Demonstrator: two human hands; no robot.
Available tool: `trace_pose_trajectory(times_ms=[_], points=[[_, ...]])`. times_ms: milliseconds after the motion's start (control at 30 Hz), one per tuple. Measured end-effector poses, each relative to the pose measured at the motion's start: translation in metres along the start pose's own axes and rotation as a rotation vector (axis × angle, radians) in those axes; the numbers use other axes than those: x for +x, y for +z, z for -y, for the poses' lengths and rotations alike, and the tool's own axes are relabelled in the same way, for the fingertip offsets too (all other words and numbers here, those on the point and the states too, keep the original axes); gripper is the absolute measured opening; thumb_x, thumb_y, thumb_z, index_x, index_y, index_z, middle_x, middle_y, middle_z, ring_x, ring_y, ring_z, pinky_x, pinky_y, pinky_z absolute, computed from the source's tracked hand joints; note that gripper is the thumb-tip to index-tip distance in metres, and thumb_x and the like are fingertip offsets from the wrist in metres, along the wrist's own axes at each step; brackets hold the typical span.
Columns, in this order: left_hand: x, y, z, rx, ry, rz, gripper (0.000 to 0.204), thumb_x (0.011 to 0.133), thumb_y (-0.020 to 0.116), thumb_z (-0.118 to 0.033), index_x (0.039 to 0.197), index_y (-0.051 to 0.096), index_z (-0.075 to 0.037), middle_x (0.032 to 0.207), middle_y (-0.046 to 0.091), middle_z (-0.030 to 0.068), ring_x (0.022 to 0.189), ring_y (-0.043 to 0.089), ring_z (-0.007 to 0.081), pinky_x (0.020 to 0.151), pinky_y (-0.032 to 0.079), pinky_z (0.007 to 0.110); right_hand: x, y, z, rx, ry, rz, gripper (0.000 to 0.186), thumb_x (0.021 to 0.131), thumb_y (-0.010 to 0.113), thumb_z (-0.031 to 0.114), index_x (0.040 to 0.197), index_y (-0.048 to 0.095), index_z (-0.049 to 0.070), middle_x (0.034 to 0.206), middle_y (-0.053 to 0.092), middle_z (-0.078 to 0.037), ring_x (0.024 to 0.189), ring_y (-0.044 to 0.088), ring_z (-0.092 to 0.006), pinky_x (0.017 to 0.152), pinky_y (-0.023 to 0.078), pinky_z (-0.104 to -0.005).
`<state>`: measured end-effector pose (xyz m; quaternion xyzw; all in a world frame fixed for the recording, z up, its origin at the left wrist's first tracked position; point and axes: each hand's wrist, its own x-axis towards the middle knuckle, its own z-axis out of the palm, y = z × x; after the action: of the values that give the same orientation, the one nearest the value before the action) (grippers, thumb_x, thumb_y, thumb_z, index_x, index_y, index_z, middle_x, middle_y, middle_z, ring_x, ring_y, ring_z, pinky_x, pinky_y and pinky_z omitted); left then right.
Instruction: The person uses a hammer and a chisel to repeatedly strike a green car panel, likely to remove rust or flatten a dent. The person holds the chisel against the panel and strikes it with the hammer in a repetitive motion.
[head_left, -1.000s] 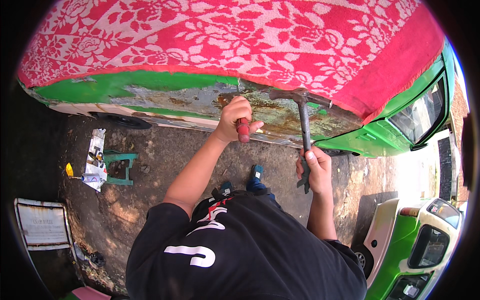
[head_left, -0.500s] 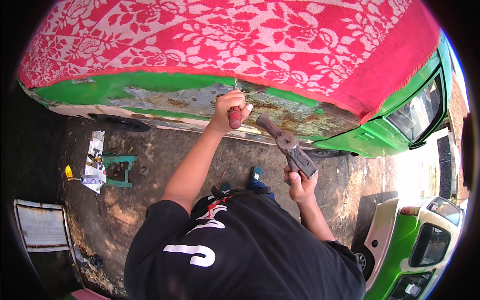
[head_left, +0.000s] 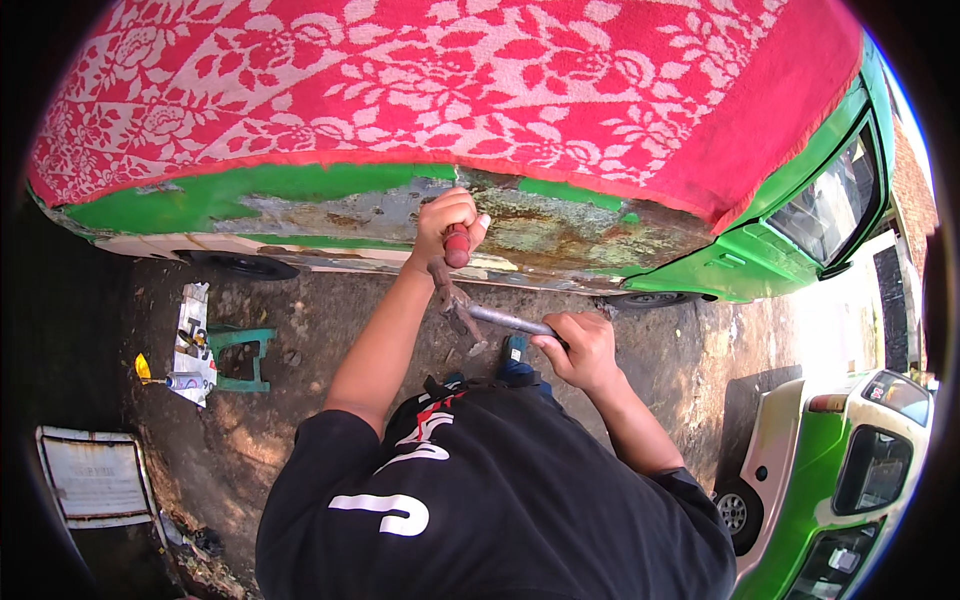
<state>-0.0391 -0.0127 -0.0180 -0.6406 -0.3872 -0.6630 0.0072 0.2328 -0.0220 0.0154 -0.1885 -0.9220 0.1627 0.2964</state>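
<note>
My left hand (head_left: pixel 447 222) is wrapped round a tool with a red handle (head_left: pixel 457 246), its butt end pointing back at me. The tool's working end is hidden behind my fist, against the scraped side panel (head_left: pixel 560 222) of a green van. My right hand (head_left: pixel 582 352) grips the grey shaft of a hammer (head_left: pixel 505 319). The rusty hammer head (head_left: pixel 453 303) is just below the red handle, close to my left wrist. Bare grey metal, rust and patches of green paint show on the panel.
A red and white floral cloth (head_left: pixel 430 90) covers the van's upper part. On the ground at left are a green stool (head_left: pixel 243 358), a printed sheet (head_left: pixel 192 335) and a spray can (head_left: pixel 186 381). Another green and white vehicle (head_left: pixel 835 480) stands at lower right.
My right hand has swung the hammer down and to the left, so its head is now near the red handle. My left hand keeps its grip on the red-handled tool.
</note>
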Motion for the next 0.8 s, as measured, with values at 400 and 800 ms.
trace_pose_trajectory(times_ms=[400,800], points=[[-0.001,-0.006,0.002,-0.025,-0.008,-0.009,0.033,0.073,0.068,0.006,0.061,0.039,-0.004,0.060,0.044,0.0060,0.056,0.044,0.0214,0.053,0.037,0.033,-0.006,0.002,0.000,0.030,-0.083,-0.109,0.031,0.082,0.072,0.036,0.085,0.062,0.007,0.061,0.056,-0.004,0.050,0.055,-0.0233,0.049,0.042,-0.0353],[0.003,-0.014,0.002,-0.098,-0.091,-0.032,0.030,0.077,0.065,0.003,0.062,0.039,-0.003,0.060,0.046,0.0062,0.057,0.044,0.0210,0.057,0.038,0.034,-0.005,0.001,0.012,0.134,-0.014,-0.049,0.027,0.082,0.073,0.032,0.085,0.064,0.007,0.067,0.064,-0.007,0.055,0.060,-0.0272,0.053,0.047,-0.0373]])
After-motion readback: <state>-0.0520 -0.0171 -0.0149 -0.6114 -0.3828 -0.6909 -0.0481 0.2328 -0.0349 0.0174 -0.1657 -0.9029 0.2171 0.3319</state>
